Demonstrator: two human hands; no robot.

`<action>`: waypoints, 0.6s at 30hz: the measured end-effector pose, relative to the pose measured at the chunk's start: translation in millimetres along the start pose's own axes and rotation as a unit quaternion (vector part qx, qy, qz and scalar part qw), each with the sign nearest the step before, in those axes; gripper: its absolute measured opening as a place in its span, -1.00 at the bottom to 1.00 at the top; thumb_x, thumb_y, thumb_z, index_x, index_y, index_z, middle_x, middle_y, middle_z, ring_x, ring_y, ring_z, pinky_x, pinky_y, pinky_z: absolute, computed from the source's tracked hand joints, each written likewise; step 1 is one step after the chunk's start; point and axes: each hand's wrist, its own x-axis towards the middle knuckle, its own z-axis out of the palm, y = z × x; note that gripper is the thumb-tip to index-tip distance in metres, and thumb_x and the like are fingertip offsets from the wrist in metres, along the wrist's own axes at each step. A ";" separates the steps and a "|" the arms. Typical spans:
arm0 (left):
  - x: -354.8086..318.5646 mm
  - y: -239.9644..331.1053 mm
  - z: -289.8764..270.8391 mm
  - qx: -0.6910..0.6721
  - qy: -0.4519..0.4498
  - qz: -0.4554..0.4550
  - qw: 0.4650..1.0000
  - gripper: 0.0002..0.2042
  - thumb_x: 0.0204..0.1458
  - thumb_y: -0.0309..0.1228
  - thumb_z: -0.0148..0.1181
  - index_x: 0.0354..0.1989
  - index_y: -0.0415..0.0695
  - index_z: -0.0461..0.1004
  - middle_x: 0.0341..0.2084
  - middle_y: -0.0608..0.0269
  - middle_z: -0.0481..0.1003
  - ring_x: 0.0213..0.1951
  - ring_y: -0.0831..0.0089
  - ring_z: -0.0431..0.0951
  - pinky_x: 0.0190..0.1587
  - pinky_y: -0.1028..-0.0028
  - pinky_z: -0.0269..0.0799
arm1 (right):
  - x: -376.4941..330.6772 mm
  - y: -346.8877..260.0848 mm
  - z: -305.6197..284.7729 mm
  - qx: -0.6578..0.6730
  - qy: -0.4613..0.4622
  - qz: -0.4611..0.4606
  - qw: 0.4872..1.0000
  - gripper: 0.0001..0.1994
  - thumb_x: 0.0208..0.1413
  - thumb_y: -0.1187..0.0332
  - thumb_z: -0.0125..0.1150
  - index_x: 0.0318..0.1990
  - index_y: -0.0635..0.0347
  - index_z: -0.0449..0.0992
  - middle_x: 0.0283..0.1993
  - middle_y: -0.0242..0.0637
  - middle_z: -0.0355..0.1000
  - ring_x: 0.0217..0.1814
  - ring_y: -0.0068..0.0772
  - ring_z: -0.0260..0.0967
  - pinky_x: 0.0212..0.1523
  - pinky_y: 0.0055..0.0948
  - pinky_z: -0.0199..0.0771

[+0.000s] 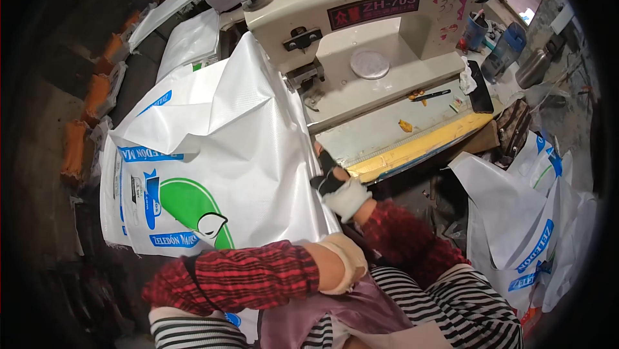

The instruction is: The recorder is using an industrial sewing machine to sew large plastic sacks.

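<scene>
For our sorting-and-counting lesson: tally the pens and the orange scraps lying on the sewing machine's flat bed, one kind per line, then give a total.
Black pen: 1
Orange scraps: 2
Total: 3

Looks like a bag-sewing workshop / small factory to me. I see an industrial sewing machine (361,33) on a worn desk (412,146), big white woven sacks (213,149) w/ blue & green print under it, more sacks piled at right (516,220) & behind (187,39). Cluttered, dim floor.
</scene>
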 end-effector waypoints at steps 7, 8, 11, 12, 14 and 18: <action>21.4 -15.9 22.0 -0.066 -0.093 -0.007 0.993 -0.91 -0.25 -0.22 0.19 -0.56 0.13 0.56 -0.48 0.41 0.52 -0.45 0.38 0.52 -0.42 0.39 0.41 | 20.5 -26.5 -19.0 -0.209 -0.104 0.042 0.972 -0.61 -0.01 0.14 -0.21 -0.21 0.18 0.47 -0.18 0.06 0.40 -0.07 -0.06 0.35 -0.02 -0.19 0.23; 0.7 -20.4 -16.9 -0.036 -0.074 -0.005 0.997 -0.83 -0.23 -0.18 0.13 -0.52 0.05 0.55 -0.45 0.32 0.52 -0.41 0.31 0.52 -0.39 0.36 0.42 | 42.0 -14.4 -8.1 -0.205 0.014 0.027 0.978 -0.64 -0.03 0.18 -0.19 -0.25 0.18 0.47 -0.28 -0.05 0.44 -0.18 -0.05 0.40 -0.12 -0.13 0.30; -25.8 -54.7 -25.7 -0.001 0.028 -0.024 0.999 -0.72 -0.28 -0.10 0.15 -0.48 -0.02 0.55 -0.48 0.21 0.50 -0.42 0.24 0.50 -0.38 0.34 0.41 | 87.9 -23.2 -21.8 -0.233 -0.040 0.100 0.966 -0.64 -0.04 0.17 -0.14 -0.19 0.09 0.51 -0.13 0.01 0.41 -0.11 -0.07 0.40 -0.08 -0.17 0.33; -42.4 -63.8 -30.6 -0.071 0.083 -0.009 0.994 -0.71 -0.24 -0.14 0.11 -0.48 -0.10 0.53 -0.53 0.12 0.49 -0.46 0.17 0.48 -0.38 0.30 0.40 | 99.8 -10.7 -25.5 -0.220 -0.028 0.107 0.969 -0.63 -0.02 0.13 -0.16 -0.17 0.05 0.50 -0.12 0.02 0.40 -0.12 -0.04 0.40 -0.08 -0.13 0.32; -61.8 -90.3 -12.5 -0.192 -0.022 -0.088 0.977 -0.70 -0.19 -0.20 0.07 -0.45 -0.20 0.49 -0.56 0.01 0.46 -0.48 0.17 0.48 -0.40 0.33 0.38 | 110.0 2.6 -19.2 -0.178 0.034 0.046 0.982 -0.59 0.00 0.06 -0.19 -0.16 0.04 0.50 -0.10 -0.05 0.40 -0.06 -0.03 0.36 -0.03 -0.13 0.28; -76.9 -80.2 21.1 -0.226 0.046 -0.077 0.970 -0.67 -0.20 -0.19 0.10 -0.41 -0.25 0.47 -0.50 -0.02 0.47 -0.41 0.16 0.50 -0.35 0.35 0.39 | 103.1 42.1 15.3 -0.138 0.037 0.026 0.989 -0.57 -0.04 0.01 0.00 -0.01 -0.10 0.35 0.11 -0.19 0.24 0.14 0.00 0.15 0.04 0.05 0.18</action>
